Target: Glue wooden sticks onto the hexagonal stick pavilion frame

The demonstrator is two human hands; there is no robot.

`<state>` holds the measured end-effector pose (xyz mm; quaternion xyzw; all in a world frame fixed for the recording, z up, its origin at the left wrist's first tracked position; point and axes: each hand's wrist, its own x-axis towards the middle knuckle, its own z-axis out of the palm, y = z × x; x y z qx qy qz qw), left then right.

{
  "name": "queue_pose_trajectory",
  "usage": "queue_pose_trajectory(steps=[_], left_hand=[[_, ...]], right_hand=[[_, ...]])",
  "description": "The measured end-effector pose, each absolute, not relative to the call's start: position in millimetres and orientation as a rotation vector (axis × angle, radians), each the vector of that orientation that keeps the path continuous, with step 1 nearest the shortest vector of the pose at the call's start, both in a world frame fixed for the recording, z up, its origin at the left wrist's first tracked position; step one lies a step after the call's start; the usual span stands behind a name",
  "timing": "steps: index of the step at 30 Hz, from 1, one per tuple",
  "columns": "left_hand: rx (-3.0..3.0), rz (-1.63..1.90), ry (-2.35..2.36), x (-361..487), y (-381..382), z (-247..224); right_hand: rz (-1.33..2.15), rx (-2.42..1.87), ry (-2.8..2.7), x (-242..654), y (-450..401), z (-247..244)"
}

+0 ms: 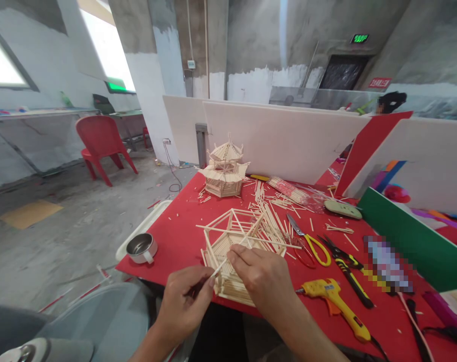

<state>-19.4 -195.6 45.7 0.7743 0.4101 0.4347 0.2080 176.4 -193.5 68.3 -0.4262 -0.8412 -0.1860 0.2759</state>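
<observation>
A many-sided frame of thin wooden sticks (232,289) stands at the table's near edge. Long sticks cross over its top. My left hand (188,294) pinches the near end of a thin wooden stick (218,267) at the frame's front left. Over the middle of the frame, my right hand (260,274) has its fingers closed at the stick's far end, near where the top sticks cross. Its fingertips partly hide that spot. Behind the frame stands a pagoda model (224,173) made of similar sticks, with a tiered roof.
Loose sticks (272,221) lie behind the frame. To the right are yellow-handled scissors (315,249), pliers (347,274) and a yellow glue gun (336,301). A metal cup (141,248) sits at the left edge of the red table (175,221), above a grey bin (100,317). A green board (413,236) stands right.
</observation>
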Motion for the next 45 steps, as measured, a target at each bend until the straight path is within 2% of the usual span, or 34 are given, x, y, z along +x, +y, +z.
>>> queue_pose_trajectory(steps=[45], left_hand=[[2.121, 1.172, 1.121, -18.4, -195.4, 48.0]], right_hand=[[-0.515, -1.181, -2.239, 176.0, -194.3, 66.4]])
